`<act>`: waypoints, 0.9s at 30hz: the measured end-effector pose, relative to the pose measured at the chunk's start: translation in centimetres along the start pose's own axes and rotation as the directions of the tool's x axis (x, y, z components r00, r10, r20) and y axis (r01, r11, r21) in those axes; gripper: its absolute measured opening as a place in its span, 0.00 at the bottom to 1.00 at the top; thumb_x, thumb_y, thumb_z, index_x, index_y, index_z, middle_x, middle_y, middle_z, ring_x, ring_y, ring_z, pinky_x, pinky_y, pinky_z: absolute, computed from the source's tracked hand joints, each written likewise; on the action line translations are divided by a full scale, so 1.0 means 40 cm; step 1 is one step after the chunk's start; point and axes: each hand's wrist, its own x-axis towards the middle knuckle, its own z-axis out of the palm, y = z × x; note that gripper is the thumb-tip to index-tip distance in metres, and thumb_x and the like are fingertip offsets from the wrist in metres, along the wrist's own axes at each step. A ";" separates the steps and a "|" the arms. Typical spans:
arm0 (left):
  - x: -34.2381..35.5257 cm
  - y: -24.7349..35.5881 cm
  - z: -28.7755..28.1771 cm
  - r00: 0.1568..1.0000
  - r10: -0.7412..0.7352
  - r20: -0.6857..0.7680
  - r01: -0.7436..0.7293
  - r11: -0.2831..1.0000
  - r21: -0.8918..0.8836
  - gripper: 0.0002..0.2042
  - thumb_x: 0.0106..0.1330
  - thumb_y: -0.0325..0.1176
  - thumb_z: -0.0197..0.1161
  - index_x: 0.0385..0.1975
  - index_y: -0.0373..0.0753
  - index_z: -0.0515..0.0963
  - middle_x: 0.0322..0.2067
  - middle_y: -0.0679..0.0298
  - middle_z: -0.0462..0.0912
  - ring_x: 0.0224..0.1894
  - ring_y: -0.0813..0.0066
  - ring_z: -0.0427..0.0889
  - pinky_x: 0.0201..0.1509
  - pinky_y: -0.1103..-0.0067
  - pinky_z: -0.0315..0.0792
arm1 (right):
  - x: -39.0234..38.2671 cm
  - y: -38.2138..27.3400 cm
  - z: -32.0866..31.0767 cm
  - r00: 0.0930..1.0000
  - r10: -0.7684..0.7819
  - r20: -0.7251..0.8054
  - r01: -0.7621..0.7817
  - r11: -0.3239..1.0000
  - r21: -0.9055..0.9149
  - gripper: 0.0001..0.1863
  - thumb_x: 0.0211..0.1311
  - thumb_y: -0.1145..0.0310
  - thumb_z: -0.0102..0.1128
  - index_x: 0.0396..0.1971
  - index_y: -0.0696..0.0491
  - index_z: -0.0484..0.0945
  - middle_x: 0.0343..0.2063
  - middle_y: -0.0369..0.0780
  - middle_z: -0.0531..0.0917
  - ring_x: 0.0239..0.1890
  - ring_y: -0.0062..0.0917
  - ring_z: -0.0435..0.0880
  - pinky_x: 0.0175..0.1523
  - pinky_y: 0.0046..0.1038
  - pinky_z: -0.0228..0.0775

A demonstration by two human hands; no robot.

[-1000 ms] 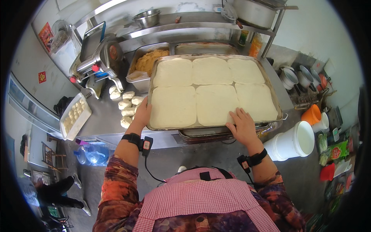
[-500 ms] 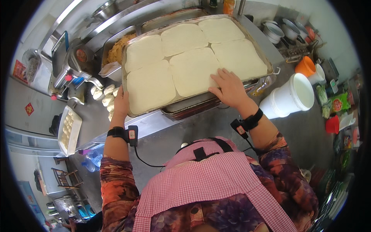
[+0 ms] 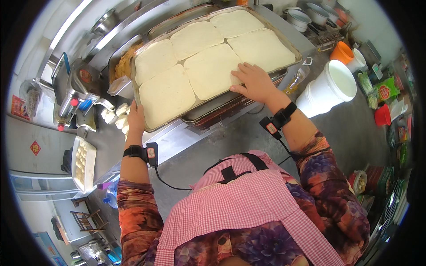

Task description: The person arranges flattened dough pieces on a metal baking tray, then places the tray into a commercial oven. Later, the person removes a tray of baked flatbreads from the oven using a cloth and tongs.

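Note:
A large metal baking tray [image 3: 172,120] lies in front of me on top of other dark trays [image 3: 217,116]. Several flat, pale sheets of dough [image 3: 213,73] fill it in two rows, edge to edge. My left hand [image 3: 136,119] is closed around the tray's near left edge, its thumb along the rim. On the near side, my right hand [image 3: 254,83] rests with fingers stretched over the edge of the middle front sheet and thumb at the rim. Small twisted dough pieces [image 3: 120,116] lie on the counter beside my left hand.
A steel machine with a crank arm [image 3: 84,88] stands at left, near a white box of dough balls [image 3: 83,163]. Behind the tray is a pan of orange-brown filling [image 3: 125,62]. White buckets [image 3: 326,88] and an orange bucket [image 3: 341,53] stand right; pots [image 3: 298,20] sit beyond.
The whole view has turned slightly, so things at right sit higher and those at left lower. Both hands stay at the same places on the tray.

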 end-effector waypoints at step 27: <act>0.023 -0.023 0.021 0.998 0.041 -0.045 -0.036 0.995 0.095 0.23 0.64 0.40 0.45 0.56 0.34 0.67 0.48 0.41 0.75 0.52 0.44 0.73 0.55 0.63 0.66 | 0.040 -0.028 0.031 0.925 0.364 0.109 -0.346 0.925 -0.156 0.29 0.62 0.47 0.45 0.57 0.51 0.68 0.59 0.45 0.69 0.64 0.38 0.63 0.65 0.42 0.52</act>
